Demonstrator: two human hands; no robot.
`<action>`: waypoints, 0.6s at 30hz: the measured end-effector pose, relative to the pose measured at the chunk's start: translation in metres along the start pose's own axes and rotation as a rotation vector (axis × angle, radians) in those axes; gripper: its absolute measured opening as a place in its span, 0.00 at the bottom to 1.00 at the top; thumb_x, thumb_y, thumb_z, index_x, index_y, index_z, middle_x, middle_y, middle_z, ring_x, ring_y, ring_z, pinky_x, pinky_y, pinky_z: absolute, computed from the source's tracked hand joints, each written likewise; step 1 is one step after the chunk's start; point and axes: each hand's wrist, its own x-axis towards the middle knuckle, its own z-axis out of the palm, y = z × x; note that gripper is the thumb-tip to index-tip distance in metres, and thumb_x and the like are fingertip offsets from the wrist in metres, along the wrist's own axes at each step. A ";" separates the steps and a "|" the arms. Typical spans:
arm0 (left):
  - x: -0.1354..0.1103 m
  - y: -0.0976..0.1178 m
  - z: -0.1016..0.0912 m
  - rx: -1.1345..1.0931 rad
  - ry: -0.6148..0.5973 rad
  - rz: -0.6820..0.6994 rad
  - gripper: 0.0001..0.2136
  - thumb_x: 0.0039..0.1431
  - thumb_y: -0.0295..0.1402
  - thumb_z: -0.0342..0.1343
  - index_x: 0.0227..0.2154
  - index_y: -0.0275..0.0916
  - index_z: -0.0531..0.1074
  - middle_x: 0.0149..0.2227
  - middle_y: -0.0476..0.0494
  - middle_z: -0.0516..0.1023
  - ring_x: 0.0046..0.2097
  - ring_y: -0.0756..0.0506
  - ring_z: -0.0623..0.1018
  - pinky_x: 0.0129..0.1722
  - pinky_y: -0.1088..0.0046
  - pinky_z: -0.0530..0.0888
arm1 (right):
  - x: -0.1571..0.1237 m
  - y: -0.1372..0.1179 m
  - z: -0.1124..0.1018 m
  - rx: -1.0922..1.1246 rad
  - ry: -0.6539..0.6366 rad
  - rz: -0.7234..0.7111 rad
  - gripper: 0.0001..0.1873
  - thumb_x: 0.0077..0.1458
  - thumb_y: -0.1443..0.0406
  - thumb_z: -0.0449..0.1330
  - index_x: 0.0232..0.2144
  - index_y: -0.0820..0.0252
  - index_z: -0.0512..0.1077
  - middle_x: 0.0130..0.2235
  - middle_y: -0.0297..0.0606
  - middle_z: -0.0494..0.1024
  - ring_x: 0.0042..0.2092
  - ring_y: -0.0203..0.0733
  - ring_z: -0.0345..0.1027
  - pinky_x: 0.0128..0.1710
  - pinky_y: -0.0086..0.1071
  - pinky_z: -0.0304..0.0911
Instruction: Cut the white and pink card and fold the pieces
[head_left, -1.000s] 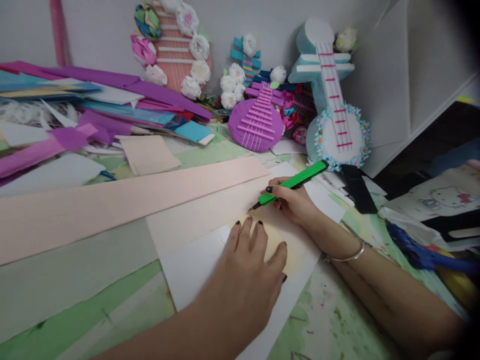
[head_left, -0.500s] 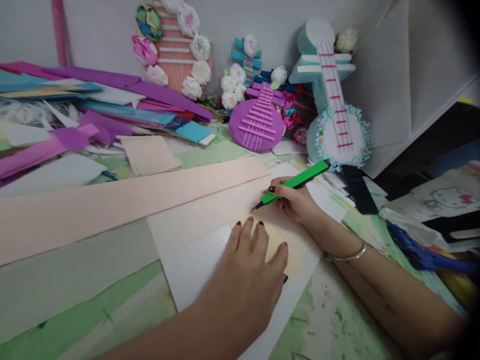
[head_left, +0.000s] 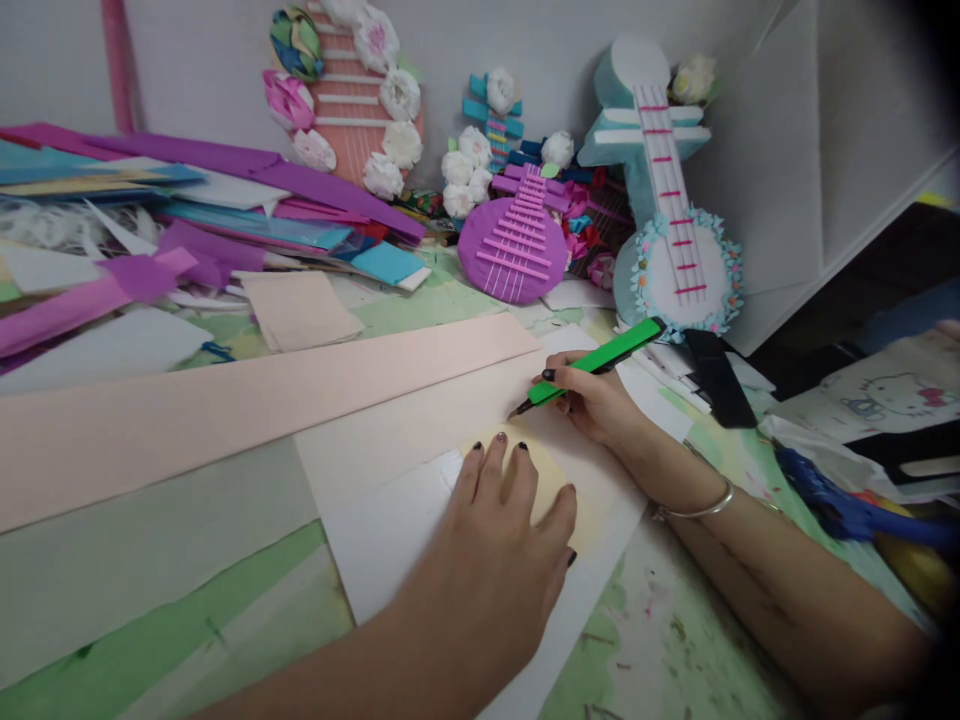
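My right hand (head_left: 589,400) grips a green pen (head_left: 596,360) with a black tip pointing down and to the left. That tip is at or just above the paper, close to my left fingertips; contact cannot be made out. My left hand (head_left: 502,540) lies with fingers spread, pressing on a pale yellow piece of paper (head_left: 553,478) and a white sheet (head_left: 390,530). Part of the yellow piece is hidden under the fingers. A long pale pink strip (head_left: 247,395) lies beyond both hands.
Behind stand a purple paper lute (head_left: 514,245), a light blue one (head_left: 637,240) and a pink one with paper flowers (head_left: 349,110). Coloured paper scraps (head_left: 255,175) pile up at the left. Blue-handled scissors (head_left: 832,500) lie at the right.
My right hand and the pen have shifted slightly to the right. My left hand stays in place on the paper.
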 end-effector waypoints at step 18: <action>0.000 0.000 -0.001 0.008 0.006 -0.005 0.20 0.66 0.41 0.45 0.57 0.41 0.65 0.57 0.25 0.66 0.61 0.24 0.62 0.55 0.43 0.63 | 0.004 -0.001 -0.005 -0.010 0.039 -0.009 0.05 0.32 0.66 0.63 0.15 0.62 0.69 0.20 0.36 0.74 0.18 0.29 0.58 0.13 0.24 0.47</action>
